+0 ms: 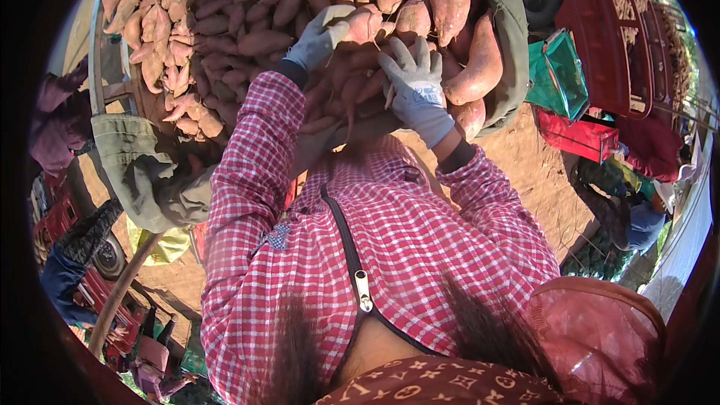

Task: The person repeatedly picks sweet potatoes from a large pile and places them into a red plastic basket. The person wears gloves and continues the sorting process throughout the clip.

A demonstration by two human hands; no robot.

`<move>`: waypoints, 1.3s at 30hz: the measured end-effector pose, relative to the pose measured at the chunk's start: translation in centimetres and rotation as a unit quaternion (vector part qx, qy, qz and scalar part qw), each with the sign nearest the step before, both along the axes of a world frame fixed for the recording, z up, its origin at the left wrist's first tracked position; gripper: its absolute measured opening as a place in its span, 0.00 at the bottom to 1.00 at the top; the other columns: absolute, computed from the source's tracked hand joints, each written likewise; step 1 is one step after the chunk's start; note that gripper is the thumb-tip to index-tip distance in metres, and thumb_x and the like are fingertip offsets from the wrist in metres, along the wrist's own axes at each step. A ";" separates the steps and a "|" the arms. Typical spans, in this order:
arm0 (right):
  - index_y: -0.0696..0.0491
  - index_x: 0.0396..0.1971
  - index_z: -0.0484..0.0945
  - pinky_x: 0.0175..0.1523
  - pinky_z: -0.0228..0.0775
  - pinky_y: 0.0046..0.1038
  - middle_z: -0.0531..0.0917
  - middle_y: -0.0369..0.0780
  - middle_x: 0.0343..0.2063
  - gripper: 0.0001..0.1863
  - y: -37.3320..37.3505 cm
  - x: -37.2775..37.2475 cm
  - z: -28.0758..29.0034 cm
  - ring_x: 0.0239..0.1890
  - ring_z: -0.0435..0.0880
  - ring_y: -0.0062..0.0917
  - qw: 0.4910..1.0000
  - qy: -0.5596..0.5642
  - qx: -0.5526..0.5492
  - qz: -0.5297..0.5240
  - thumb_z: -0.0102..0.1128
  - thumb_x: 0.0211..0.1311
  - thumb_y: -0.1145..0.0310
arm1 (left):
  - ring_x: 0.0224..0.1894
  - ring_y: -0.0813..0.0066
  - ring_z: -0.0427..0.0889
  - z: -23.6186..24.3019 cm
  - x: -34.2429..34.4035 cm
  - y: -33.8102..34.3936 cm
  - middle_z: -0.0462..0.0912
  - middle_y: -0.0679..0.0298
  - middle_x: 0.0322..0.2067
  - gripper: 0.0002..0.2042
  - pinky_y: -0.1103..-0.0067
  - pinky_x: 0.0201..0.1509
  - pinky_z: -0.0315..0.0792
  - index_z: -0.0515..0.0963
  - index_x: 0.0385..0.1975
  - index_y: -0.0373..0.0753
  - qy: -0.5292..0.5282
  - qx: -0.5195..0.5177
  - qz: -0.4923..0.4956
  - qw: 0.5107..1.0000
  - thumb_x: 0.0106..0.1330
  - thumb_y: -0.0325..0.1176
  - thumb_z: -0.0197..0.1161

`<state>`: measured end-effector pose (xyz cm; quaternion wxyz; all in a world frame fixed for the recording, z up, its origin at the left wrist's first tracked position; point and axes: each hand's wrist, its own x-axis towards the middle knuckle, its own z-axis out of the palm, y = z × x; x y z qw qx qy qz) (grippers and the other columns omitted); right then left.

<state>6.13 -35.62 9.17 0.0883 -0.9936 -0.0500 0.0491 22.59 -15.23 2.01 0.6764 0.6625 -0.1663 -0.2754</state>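
Nearest is a red-and-white checked cloth jacket (420, 217). Beyond it, rough, tapered reddish sweet potatoes (262, 43) heap against draped olive canvas (514, 22). Around lie brown earth (510, 151) and a red metal vehicle (611, 26). The grey-gloved left hand (313, 41) curls at one plump sweet potato (365, 22), whether clamped I cannot tell; the grey-gloved right hand (420, 90) spreads its fingers apart over the heap.

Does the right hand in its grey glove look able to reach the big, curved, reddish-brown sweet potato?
Probably yes: the right hand appears open, right beside the curved sweet potato, whose upper side lies uncovered.
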 end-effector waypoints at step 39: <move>0.42 0.48 0.83 0.61 0.68 0.49 0.83 0.39 0.47 0.30 4.0 3.6 1.0 0.52 0.79 0.46 0.969 -0.127 0.166 0.132 0.77 0.36 0.63 | 0.73 0.62 0.70 1.7 -4.5 4.0 0.67 0.58 0.74 0.36 0.65 0.76 0.67 0.62 0.76 0.40 0.101 -0.114 0.025 0.988 0.72 0.47 0.63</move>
